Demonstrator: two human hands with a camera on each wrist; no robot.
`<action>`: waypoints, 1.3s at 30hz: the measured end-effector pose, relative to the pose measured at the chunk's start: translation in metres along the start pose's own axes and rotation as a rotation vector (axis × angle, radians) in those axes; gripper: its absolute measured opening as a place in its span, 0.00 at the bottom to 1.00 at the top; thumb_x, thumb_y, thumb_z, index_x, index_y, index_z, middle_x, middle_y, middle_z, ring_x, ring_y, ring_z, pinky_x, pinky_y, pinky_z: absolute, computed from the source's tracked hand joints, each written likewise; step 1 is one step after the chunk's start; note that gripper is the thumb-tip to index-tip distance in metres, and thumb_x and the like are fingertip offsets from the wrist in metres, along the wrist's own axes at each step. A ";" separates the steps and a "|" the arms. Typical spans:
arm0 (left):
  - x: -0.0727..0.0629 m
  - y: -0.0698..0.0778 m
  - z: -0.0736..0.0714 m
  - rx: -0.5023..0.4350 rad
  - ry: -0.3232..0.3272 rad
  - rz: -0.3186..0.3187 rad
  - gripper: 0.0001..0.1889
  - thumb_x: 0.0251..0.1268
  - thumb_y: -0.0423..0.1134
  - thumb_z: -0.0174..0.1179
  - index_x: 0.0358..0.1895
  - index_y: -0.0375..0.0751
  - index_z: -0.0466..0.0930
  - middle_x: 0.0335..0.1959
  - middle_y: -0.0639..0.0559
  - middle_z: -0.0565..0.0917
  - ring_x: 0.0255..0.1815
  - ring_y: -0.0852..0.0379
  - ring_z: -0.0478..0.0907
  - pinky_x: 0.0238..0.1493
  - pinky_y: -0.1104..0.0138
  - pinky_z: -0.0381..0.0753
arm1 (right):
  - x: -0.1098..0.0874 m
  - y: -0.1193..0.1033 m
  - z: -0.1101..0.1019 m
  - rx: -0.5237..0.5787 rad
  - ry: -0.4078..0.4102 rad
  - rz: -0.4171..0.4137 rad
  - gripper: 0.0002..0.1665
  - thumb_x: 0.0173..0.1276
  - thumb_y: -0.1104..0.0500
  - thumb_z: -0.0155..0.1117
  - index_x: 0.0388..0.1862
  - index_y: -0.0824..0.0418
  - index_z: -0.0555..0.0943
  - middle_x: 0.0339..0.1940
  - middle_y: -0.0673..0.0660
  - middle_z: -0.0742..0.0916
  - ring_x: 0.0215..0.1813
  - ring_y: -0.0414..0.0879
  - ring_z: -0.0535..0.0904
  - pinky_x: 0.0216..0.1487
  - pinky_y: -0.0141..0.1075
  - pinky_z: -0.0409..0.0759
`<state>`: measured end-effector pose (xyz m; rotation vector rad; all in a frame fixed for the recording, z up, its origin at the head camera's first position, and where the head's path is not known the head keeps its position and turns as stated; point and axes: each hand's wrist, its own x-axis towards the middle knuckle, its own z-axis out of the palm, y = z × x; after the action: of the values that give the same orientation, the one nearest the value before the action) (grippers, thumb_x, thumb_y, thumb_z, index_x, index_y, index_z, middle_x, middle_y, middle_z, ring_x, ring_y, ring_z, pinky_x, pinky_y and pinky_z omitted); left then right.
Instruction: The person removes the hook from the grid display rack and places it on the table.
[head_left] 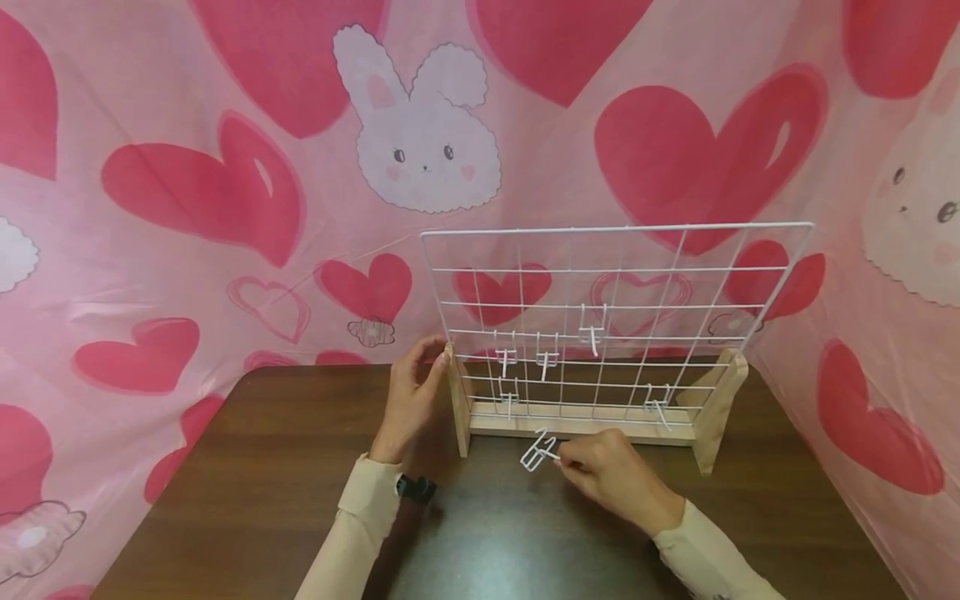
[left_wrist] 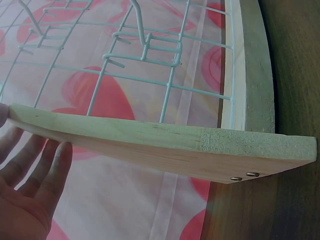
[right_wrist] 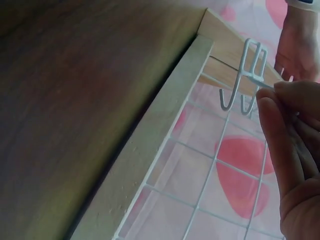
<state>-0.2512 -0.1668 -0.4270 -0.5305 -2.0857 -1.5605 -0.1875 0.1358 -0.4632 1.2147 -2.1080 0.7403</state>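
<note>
A white wire grid rack (head_left: 626,227) stands upright between two wooden side panels on the table. My left hand (head_left: 414,392) holds the top of the left side panel (head_left: 458,408); in the left wrist view its fingertips (left_wrist: 59,155) touch the panel's outer face. My right hand (head_left: 618,477) pinches a loose white wire hook (head_left: 536,454) by its prong, in front of the rack's lower part and apart from the grid. In the right wrist view the hook's (right_wrist: 245,75) two bent ends show beside the thumb and finger.
Several similar white hooks (head_left: 592,333) hang on the grid, mostly on its left half, with one hook (head_left: 657,404) low at the right. A wooden base bar (head_left: 585,427) joins the panels. Behind the brown table (head_left: 247,467) hangs a pink cloth (head_left: 300,208) with hearts and rabbits.
</note>
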 end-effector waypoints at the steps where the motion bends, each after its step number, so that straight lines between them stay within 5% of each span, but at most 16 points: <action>1: 0.000 0.000 0.000 -0.003 -0.002 0.002 0.11 0.76 0.29 0.59 0.56 0.30 0.82 0.49 0.30 0.87 0.47 0.65 0.82 0.49 0.75 0.82 | 0.000 0.001 0.001 0.008 -0.012 0.001 0.22 0.45 0.72 0.79 0.19 0.51 0.75 0.16 0.39 0.78 0.23 0.24 0.63 0.23 0.16 0.61; 11: 0.001 0.001 0.000 0.011 -0.009 -0.002 0.11 0.76 0.30 0.59 0.56 0.31 0.82 0.50 0.30 0.87 0.48 0.64 0.82 0.50 0.73 0.83 | 0.000 0.008 0.012 0.041 -0.116 0.050 0.21 0.44 0.74 0.78 0.19 0.52 0.76 0.17 0.41 0.84 0.24 0.24 0.69 0.25 0.16 0.67; 20: 0.000 0.001 0.001 0.018 0.004 -0.056 0.13 0.75 0.27 0.58 0.58 0.28 0.81 0.51 0.30 0.88 0.47 0.64 0.81 0.49 0.71 0.83 | 0.001 0.009 0.022 0.057 -0.239 0.116 0.22 0.47 0.73 0.76 0.17 0.51 0.74 0.15 0.39 0.79 0.24 0.24 0.62 0.26 0.17 0.62; 39: -0.001 0.002 0.000 0.001 -0.006 -0.036 0.14 0.76 0.32 0.60 0.58 0.26 0.80 0.50 0.28 0.86 0.48 0.62 0.82 0.49 0.77 0.81 | 0.006 0.005 0.028 -0.101 -0.414 0.204 0.23 0.50 0.66 0.78 0.14 0.44 0.75 0.12 0.35 0.75 0.21 0.30 0.60 0.23 0.28 0.58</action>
<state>-0.2491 -0.1667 -0.4263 -0.5007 -2.1113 -1.5802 -0.2001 0.1147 -0.4789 1.1872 -2.6038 0.4888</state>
